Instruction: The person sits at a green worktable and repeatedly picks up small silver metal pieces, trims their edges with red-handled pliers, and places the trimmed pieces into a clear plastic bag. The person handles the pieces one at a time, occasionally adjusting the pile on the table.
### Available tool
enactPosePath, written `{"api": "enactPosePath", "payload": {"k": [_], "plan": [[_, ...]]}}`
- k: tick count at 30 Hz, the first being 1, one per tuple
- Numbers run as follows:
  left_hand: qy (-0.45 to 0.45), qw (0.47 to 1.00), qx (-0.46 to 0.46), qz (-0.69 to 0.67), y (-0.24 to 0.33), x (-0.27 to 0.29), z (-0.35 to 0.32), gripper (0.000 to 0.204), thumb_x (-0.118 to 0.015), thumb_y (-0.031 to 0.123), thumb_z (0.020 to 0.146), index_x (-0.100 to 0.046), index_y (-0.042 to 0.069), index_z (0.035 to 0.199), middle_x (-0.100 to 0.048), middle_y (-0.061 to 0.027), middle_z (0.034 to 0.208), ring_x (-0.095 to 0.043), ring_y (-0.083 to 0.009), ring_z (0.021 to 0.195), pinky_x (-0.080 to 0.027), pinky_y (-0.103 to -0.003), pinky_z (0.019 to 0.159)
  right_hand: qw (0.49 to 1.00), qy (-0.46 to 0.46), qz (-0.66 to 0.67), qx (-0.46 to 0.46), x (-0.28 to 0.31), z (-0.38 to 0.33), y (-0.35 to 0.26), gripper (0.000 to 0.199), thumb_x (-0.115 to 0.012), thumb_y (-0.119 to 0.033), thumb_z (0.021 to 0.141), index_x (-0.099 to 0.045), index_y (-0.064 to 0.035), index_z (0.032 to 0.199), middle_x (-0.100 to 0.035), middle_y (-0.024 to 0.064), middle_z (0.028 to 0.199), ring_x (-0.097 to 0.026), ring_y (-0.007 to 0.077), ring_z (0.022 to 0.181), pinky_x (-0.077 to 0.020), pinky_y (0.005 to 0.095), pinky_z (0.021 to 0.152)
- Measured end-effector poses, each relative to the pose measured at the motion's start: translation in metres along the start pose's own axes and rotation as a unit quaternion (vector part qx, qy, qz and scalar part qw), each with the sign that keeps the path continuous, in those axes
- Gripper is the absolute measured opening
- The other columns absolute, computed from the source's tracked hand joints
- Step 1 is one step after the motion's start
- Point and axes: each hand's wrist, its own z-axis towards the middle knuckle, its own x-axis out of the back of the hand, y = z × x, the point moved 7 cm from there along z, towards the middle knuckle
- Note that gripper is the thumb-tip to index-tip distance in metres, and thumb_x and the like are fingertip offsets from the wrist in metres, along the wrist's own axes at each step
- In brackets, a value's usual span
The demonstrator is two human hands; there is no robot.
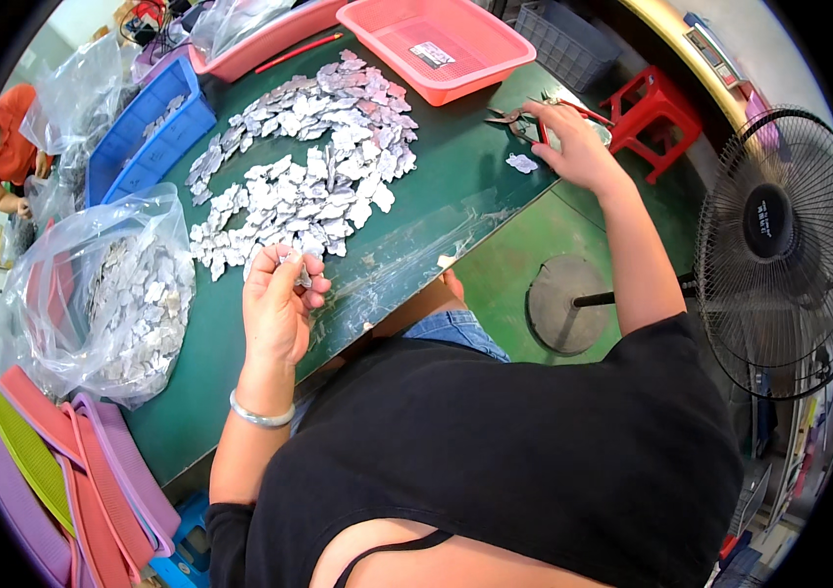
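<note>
My left hand (277, 299) is closed in a pinch on a small, thin grey metal piece (303, 276), held just above the near edge of a large heap of similar pieces (323, 186). Over at the far right of the table, my right hand (573, 145) reaches across pliers (508, 117) with red handles. Its fingers and thumb are spread apart around part of a handle, and the hand hides much of the tool. A single grey piece (522, 163) lies flat beside that thumb.
A clear bag of pieces (147, 314) and a blue bin (154, 137) stand left. At the back are a pink tray (480, 49) and a red pencil (299, 52). A fan (774, 225) and red stool (654, 116) stand right. Another person (16, 147) works far left.
</note>
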Motion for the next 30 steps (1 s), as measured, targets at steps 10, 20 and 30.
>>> {"api": "enactPosePath", "payload": {"k": [10, 20, 30], "plan": [[0.020, 0.999, 0.021, -0.015, -0.010, 0.018, -0.001, 0.004, -0.051, 0.008, 0.086, -0.051, 0.008, 0.090, -0.059, -0.0063, 0.073, -0.056, -0.0128, 0.058, -0.042, -0.020, 0.048, 1.000, -0.016, 0.016, 0.018, -0.016, -0.009, -0.048, 0.041, -0.054, 0.002, 0.068, -0.049, -0.0038, 0.109, -0.055, 0.0143, 0.085, -0.053, 0.0322, 0.087, -0.0428, 0.0394, 0.077], [0.019, 0.997, 0.068, 0.018, -0.019, 0.035, -0.006, 0.008, -0.049, 0.015, 0.088, -0.050, 0.007, 0.086, -0.058, -0.0056, 0.072, -0.054, -0.0129, 0.058, -0.041, -0.021, 0.048, 0.883, -0.322, 0.341, 0.010, -0.073, 0.110, -0.165, 0.035, -0.054, 0.000, 0.070, -0.051, 0.0050, 0.105, -0.051, 0.0007, 0.065, -0.049, 0.0073, 0.056, -0.0417, 0.0246, 0.050], [0.020, 0.997, 0.051, -0.052, -0.021, 0.043, -0.004, 0.008, -0.047, 0.012, 0.088, -0.048, 0.005, 0.087, -0.057, -0.0080, 0.072, -0.056, -0.0146, 0.056, -0.045, -0.022, 0.046, 0.866, -0.063, 0.497, 0.006, -0.096, 0.296, -0.253, 0.056, -0.066, -0.005, 0.070, -0.046, -0.0015, 0.122, -0.060, 0.0118, 0.096, -0.058, 0.0190, 0.073, -0.0473, 0.0302, 0.065]]}}
